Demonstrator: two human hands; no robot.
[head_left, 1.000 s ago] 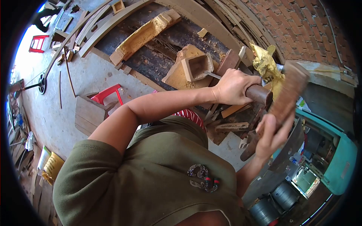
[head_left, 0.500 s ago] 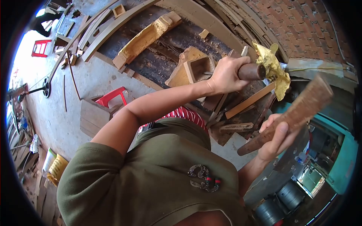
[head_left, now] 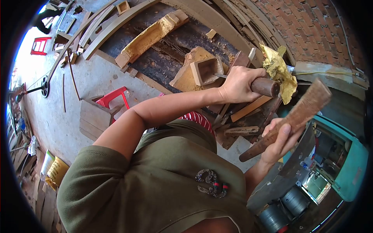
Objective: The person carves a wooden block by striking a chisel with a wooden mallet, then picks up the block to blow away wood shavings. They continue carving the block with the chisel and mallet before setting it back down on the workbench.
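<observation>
My left hand (head_left: pixel 243 85) is wrapped round the dark wooden handle of a chisel (head_left: pixel 266 87). Its thin metal blade points left into the opening of a small wooden box (head_left: pixel 197 73), which leans on a rough yellowish wood block (head_left: pixel 182 77). Where the blade's tip ends inside the box, I cannot make out. My right hand (head_left: pixel 281 138) grips a wooden mallet (head_left: pixel 305 105), a flat, club-like piece, by its narrow end. The mallet's broad head is raised to the right of the chisel handle, apart from it.
A long hollowed wood piece (head_left: pixel 151 39) lies on the dark bench. Crumpled gold packaging (head_left: pixel 280 72) is just beyond my left hand. A red plastic stool (head_left: pixel 112 99) stands on the floor by a grey block. A teal machine (head_left: pixel 351 155) is at right, near a brick wall (head_left: pixel 303 27).
The mallet has shifted slightly left, its head less blurred. My left hand and the chisel have moved a little right and down, and the blade now shows at the box opening.
</observation>
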